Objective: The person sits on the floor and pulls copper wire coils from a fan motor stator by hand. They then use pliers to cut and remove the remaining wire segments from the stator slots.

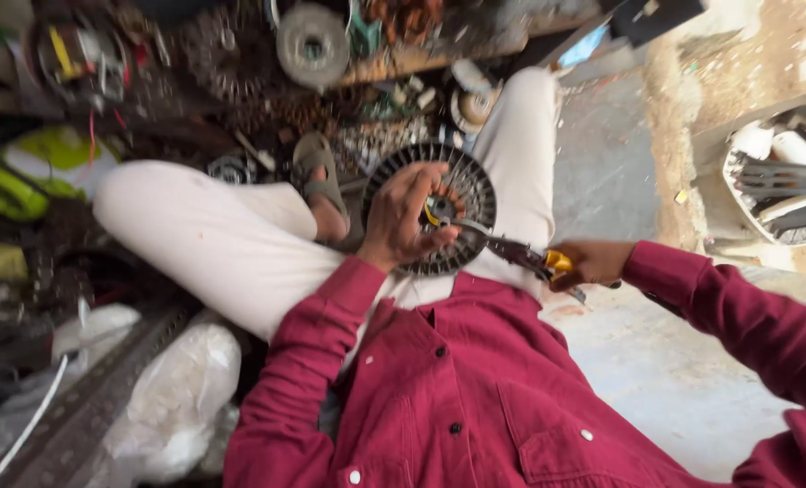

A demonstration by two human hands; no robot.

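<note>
A round dark motor part (471,185) with a ring of thin fins rests on my lap, against my pale trousers. My left hand (401,217) grips it over its middle, fingers spread on the copper-coloured core. My right hand (593,262) holds pliers (511,248) with yellow-and-dark handles. The plier jaws reach into the centre of the part, next to a yellow wire by my left fingers. Both arms wear dark red sleeves.
Metal scrap, gears and a grey disc (312,41) pile up ahead of my crossed legs and sandalled foot (323,185). A white tub (782,176) of dark parts stands at the right. Plastic bags (181,398) and a metal rail lie at lower left. Concrete floor lies to the right.
</note>
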